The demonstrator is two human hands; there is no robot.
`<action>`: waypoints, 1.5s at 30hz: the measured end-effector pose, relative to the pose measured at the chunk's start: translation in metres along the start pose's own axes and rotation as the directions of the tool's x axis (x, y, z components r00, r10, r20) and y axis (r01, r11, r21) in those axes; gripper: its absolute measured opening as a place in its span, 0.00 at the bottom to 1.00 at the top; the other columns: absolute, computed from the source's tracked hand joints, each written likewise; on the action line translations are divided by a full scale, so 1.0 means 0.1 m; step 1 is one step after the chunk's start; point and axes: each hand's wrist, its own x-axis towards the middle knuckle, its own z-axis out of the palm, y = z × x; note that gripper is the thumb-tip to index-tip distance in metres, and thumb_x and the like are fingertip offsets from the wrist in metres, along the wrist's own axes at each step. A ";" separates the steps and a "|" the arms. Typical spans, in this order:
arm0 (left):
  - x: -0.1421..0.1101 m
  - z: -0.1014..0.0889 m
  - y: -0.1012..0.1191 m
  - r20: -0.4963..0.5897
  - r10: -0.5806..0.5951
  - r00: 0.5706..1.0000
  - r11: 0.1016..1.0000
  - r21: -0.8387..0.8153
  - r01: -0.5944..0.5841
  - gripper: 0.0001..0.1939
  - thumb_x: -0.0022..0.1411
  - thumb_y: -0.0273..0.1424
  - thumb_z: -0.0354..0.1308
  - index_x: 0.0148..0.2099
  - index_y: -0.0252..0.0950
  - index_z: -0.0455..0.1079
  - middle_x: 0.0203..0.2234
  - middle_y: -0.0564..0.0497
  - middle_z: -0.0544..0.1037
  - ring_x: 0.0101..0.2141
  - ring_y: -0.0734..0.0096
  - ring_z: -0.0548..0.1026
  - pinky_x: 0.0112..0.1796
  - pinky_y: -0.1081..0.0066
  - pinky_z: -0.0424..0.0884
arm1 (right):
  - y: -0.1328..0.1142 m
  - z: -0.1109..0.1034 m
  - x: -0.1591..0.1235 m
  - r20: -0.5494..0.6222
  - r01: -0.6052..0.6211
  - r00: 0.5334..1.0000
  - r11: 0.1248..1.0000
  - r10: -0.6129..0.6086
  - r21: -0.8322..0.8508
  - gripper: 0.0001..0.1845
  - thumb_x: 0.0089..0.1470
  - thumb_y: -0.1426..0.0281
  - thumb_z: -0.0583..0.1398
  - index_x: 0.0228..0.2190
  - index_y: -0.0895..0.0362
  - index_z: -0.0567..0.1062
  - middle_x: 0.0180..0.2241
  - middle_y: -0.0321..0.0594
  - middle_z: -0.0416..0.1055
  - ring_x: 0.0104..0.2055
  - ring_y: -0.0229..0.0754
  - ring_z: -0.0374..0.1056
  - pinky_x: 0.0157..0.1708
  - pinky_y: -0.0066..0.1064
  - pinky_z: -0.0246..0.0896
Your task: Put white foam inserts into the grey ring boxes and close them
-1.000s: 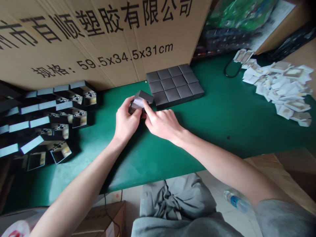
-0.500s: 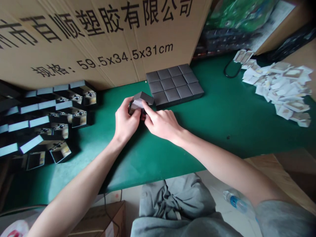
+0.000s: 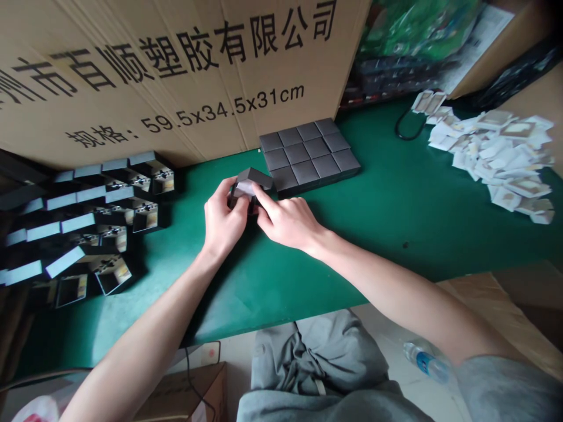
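Observation:
A small black hinged box [image 3: 255, 175] stands open between my hands, with a pale lining showing inside its raised lid. My left hand [image 3: 223, 215] is closed around its left side, thumb at the front. The index finger of my right hand [image 3: 291, 224] reaches onto the pale lining, while the thumb and curled fingers grip the box's lower right side. Part of the box's base is hidden by my fingers. Just to the right lies a block of closed dark boxes [image 3: 310, 153] set edge to edge in rows.
Rows of open black boxes [image 3: 115, 275] stand at the left of the green table [image 3: 264, 281]. A large cardboard carton [image 3: 193, 129] rises behind. At the right lies a heap of white pieces [image 3: 497, 155] beside a black loop [image 3: 409, 130]. A plastic bottle [image 3: 426, 362] is below the table.
The view has shifted slightly. Both hands keep nearly the same hold on the open box, and my right index finger stays against the lid's lining.

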 end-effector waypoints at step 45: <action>0.02 0.01 0.03 0.007 0.050 0.999 0.998 -0.027 -0.050 0.21 0.62 0.30 0.55 0.56 0.34 0.78 0.38 0.50 0.83 0.35 0.69 0.77 0.36 0.73 0.74 | 0.01 -0.05 0.00 -0.057 -0.047 0.997 0.999 0.046 -0.006 0.32 0.72 0.66 0.45 0.73 0.56 0.58 0.37 0.44 0.84 0.36 0.45 0.79 0.35 0.31 0.63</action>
